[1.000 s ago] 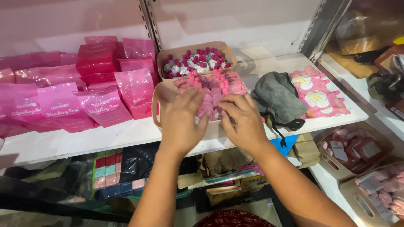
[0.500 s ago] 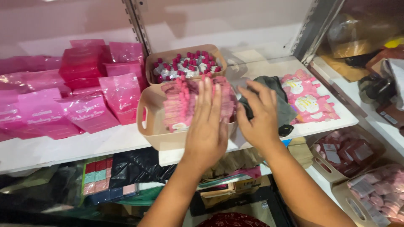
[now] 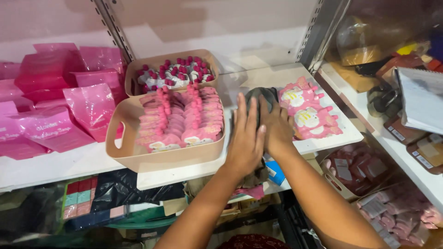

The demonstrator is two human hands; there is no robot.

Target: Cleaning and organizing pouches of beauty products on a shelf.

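1. Landmark: the front beige tray [image 3: 138,159], which stands on the white shelf [image 3: 55,168] with its front edge reaching past the shelf lip. All positions below are given from it.
2. Left hand [image 3: 246,138]: just right of the tray's right wall, palm down, fingers straight and close together, pressed flat on the grey cloth [image 3: 256,94]. It is not clamped around anything.
3. Right hand [image 3: 277,124]: immediately right of the left hand, farther from the tray, also lying on the cloth. Its fingers are partly covered by the left hand, so whether they are curled into the cloth cannot be told.
4. Grey cloth: lies on the shelf just right of the tray, mostly hidden under both hands; a dark fold of it hangs below the shelf edge beneath the left wrist.
5. Tray contents: rows of pink packaged items [image 3: 182,117], stacked on edge and filling the middle and right of the tray.
6. Behind the tray, touching or nearly so: a second beige tray [image 3: 134,69] holding small white items with dark red tops.
7. Left of the tray: pink pouches [image 3: 90,108], standing and leaning.
8. Right of the tray, beyond both hands: flat pink-and-white packets [image 3: 309,115] near the shelf's right end.
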